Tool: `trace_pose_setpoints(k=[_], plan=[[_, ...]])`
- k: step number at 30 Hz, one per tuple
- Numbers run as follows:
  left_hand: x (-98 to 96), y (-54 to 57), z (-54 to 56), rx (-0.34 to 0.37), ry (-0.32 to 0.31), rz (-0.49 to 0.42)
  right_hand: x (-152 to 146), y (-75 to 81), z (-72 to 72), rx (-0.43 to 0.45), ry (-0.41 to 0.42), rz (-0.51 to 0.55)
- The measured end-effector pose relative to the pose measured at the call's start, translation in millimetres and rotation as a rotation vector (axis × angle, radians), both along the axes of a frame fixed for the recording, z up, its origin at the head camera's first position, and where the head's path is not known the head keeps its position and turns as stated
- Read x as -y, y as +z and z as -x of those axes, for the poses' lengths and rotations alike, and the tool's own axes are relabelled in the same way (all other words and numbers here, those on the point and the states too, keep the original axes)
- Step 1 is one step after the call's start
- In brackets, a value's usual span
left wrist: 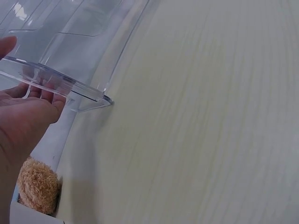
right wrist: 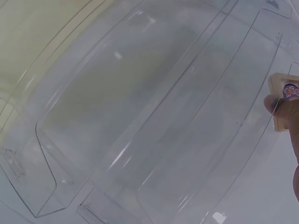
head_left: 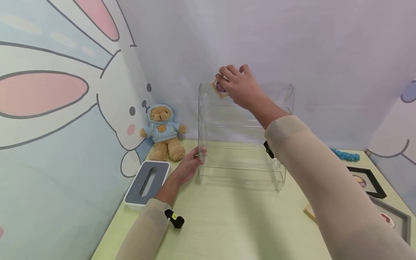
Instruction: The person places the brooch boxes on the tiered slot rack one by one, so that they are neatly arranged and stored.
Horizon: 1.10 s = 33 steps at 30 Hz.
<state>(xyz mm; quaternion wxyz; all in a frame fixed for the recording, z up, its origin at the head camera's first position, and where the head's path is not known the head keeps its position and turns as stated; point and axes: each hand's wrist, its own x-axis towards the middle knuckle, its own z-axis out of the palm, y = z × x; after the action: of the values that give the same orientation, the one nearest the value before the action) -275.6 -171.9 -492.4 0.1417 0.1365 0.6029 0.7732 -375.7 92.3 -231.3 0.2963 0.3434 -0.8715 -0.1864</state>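
Observation:
A clear tiered acrylic rack (head_left: 240,167) stands on the table against the back wall. My left hand (head_left: 188,167) holds its left side low down; in the left wrist view, the fingers (left wrist: 46,93) show through the clear plastic, with the thumb on the other side. Up at the rack's top tier, my right hand (head_left: 238,85) grips a small light-wood frame (head_left: 218,89) with a round purple badge in it. The right wrist view catches the thumb pressing the face of this wooden frame (right wrist: 279,84), near the clear tier edge.
Left of the rack sit a teddy bear (head_left: 164,131) in a blue hoodie and a grey-topped tissue box (head_left: 134,187). On the right lie a black frame (head_left: 373,180), a grey frame (head_left: 403,220), a blue fuzzy item (head_left: 346,155) and a wooden piece (head_left: 310,213) partly behind my sleeve.

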Motion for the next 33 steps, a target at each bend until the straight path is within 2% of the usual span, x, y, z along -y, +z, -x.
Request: trace_pose_setpoints(k=[10,20,33], plan=[[-3.2,-0.1,-0.5,0.004,0.009,-0.003,0.6,4.3,-1.7,0.043,0.006,-0.114],[-2.2,-3.1,0.5,0.010,-0.004,0.001,-4.7,5.6,1.8,0.099,0.034,-0.090],[-0.2,2.6,-1.8,0.031,-0.032,-0.029,-3.5,9.8,2.8,0.164,0.069,-0.084]])
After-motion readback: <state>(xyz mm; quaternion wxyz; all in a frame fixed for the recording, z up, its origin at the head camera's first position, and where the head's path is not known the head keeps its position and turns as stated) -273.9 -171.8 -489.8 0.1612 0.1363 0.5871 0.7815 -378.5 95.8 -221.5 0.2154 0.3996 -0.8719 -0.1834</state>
